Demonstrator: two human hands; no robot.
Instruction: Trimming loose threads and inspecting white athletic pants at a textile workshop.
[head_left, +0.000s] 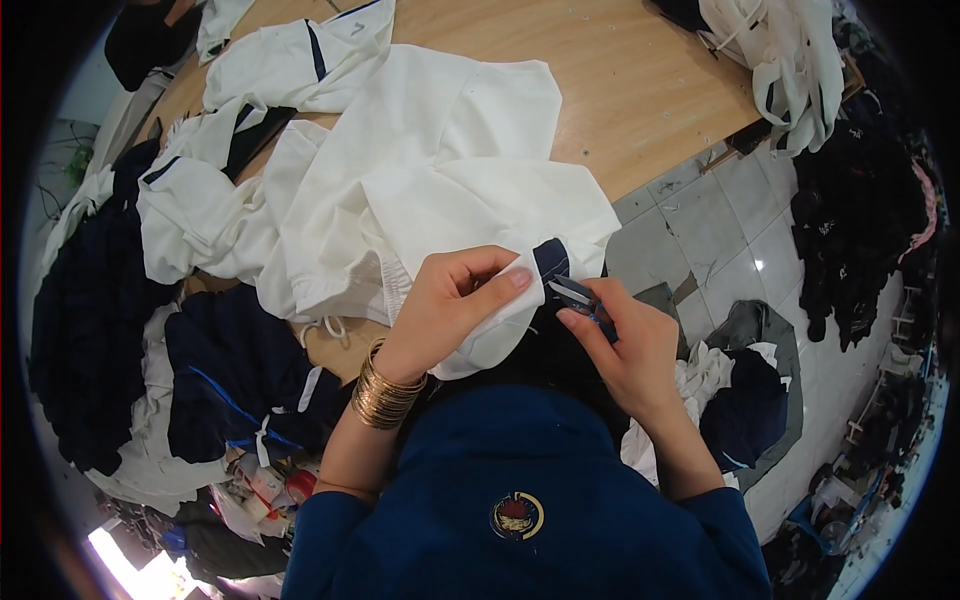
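Observation:
White drawstring pants (470, 110) lie across the table's near edge, with their elastic waistband bunched toward the left. My left hand (460, 300), bracelets at its wrist, pinches the white cloth between thumb and fingers. Just beyond the thumb, a navy patch (551, 258) with light stitching shows at the cloth's edge. In my right hand (630, 345) is a pair of thread snips (580, 296), gripped between thumb and fingers. Their pale blades point left at the lower end of the navy patch; whether they touch it I cannot tell.
The wooden table (640, 90) carries more white garments (290, 65) at the far left and a white pile (790, 60) at its right corner. Navy clothes (220, 370) heap at the left. A navy bundle (745, 410) lies on the tiled floor (710, 230) at right.

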